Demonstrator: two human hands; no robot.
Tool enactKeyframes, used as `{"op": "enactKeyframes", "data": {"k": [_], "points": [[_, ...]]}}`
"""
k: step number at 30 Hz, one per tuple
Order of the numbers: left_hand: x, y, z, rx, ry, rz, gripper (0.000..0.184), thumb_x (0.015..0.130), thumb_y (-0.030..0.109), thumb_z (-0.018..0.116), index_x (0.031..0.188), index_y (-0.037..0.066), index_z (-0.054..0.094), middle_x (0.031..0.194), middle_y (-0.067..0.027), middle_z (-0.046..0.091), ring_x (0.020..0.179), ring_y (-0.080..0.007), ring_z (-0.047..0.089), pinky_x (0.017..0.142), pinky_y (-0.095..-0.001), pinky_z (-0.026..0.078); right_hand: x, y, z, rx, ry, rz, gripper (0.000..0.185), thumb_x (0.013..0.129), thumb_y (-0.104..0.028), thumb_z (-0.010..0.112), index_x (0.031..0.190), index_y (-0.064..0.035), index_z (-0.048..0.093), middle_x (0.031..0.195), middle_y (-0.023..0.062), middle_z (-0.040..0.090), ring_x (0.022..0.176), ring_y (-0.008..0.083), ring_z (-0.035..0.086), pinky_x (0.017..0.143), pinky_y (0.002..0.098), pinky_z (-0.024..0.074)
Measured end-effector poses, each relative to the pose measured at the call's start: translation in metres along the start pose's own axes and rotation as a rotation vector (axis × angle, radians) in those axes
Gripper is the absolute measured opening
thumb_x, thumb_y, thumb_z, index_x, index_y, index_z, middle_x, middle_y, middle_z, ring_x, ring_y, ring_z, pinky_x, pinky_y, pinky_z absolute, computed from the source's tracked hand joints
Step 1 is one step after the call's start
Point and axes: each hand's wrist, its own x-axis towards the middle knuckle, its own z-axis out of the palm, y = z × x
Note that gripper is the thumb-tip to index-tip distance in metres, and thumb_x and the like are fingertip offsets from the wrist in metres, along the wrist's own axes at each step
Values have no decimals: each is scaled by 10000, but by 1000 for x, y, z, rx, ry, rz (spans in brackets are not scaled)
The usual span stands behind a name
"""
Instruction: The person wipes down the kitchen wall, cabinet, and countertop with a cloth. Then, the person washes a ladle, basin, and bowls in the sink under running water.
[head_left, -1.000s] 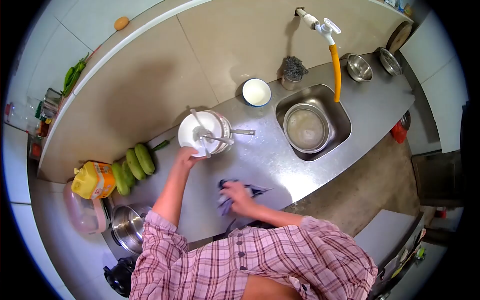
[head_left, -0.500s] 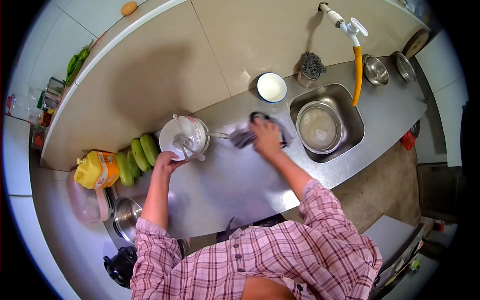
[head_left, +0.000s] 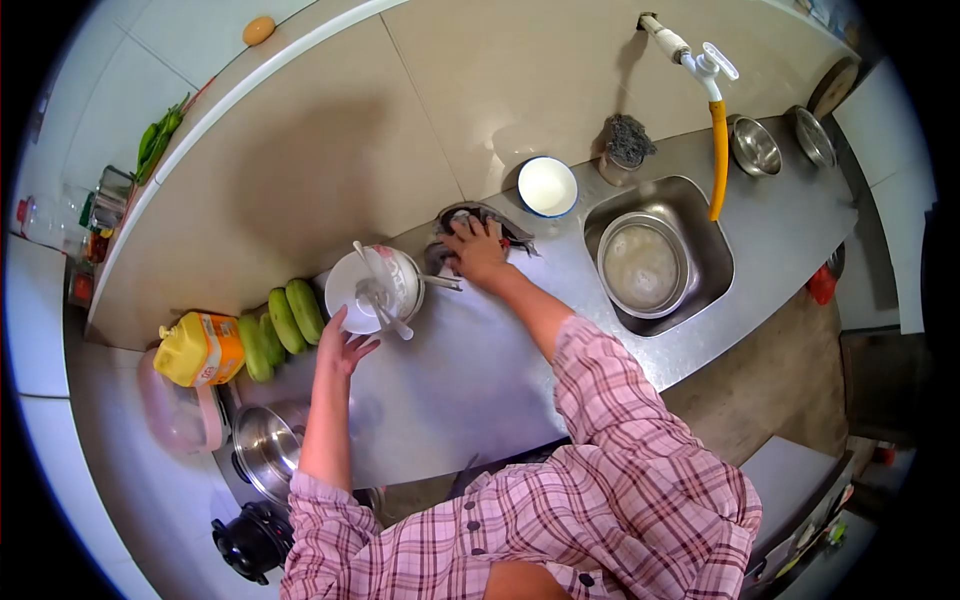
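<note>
A stack of white bowls point(head_left: 403, 283) leans on the steel counter, with spoons point(head_left: 372, 290) lying in the front bowl and a metal handle sticking out to the right. Just below its rim is my left hand point(head_left: 345, 345), fingers apart and holding nothing; whether the thumb touches the bowl I cannot tell. My right hand point(head_left: 478, 250) holds a crumpled dark grey cloth point(head_left: 515, 236) down on the counter near the wall. A white bowl with a blue rim point(head_left: 548, 187) stands to the right of the cloth.
The sink point(head_left: 715, 270) holds a metal pot point(head_left: 640, 265) of cloudy water, under a tap with a yellow hose point(head_left: 718, 160). A scouring pad point(head_left: 628, 140) sits by the wall. Green vegetables point(head_left: 285, 318), a yellow jug point(head_left: 190, 348) and a steel pot point(head_left: 265, 450) stand left.
My right hand has slid the cloth left and toward the wall, close to the bowl stack. My left hand has let go of the bowl's rim and dropped slightly, its fingers opening.
</note>
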Motion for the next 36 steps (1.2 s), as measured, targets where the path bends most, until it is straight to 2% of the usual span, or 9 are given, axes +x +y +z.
{"op": "enactKeyframes", "data": {"k": [2,4,7,11,16,19,23,26,36], "points": [[-10,3,-3,89,133,195,661,891,299,658,1398,-4,360,1340,-181,500,1225,-359,510,963,-532,471,0,6,7,-70,-96,-27,538,914,-447,545,1391,-202,501,1519,73,378,1402,360,311,1134,592,176],[-32,4,2,163,298,452,647,886,210,669,1402,-9,346,1368,-176,472,1234,-311,501,1008,-479,433,-16,22,7,-111,-15,48,515,912,-427,553,1372,-198,520,1504,77,398,1393,354,326,1134,584,185],[-59,6,13,177,214,903,516,903,40,601,1368,-7,382,1347,-170,495,1206,-253,518,1028,-393,412,-59,39,-5,-134,123,169,458,889,-381,588,1302,-182,577,1448,79,455,1340,353,380,1104,570,235],[-93,-5,55,147,-129,1010,426,908,-55,535,1316,-19,420,1291,-159,539,1162,-229,547,989,-336,446,-143,57,-35,-215,216,281,410,861,-329,627,1240,-174,610,1372,75,506,1266,359,436,1011,528,329],[-120,-47,114,260,-445,872,332,923,-9,545,1251,11,500,1185,-118,607,1035,-192,605,869,-304,508,-226,25,-43,-264,349,491,257,821,-164,586,1050,-53,616,1220,158,551,1009,359,504,828,518,392],[-120,-76,142,313,-612,732,347,906,-22,558,1247,16,500,1208,-120,594,1030,-180,598,897,-302,486,-258,-56,-22,-172,270,272,241,795,-168,588,1004,-58,635,1229,152,552,1039,347,504,830,521,403],[-97,-103,175,473,-585,654,387,901,50,601,1269,0,490,1188,-143,592,1023,-193,602,806,-305,528,-305,-125,-9,77,70,71,435,765,-245,657,1191,-160,631,1261,66,547,1107,288,468,867,437,377],[-69,-111,195,549,-523,567,455,921,106,601,1322,-30,436,1192,-181,574,995,-230,640,790,-323,550,-351,-85,-36,85,96,-20,497,746,-294,692,1227,-199,610,1298,31,534,1151,261,459,889,425,373],[-19,-108,297,335,-387,156,769,898,388,663,1409,-44,286,1305,-279,440,933,-339,656,748,-381,589,-455,227,-164,-452,256,577,489,789,-221,630,1276,-241,592,1351,83,496,1163,341,460,969,520,348]]}}
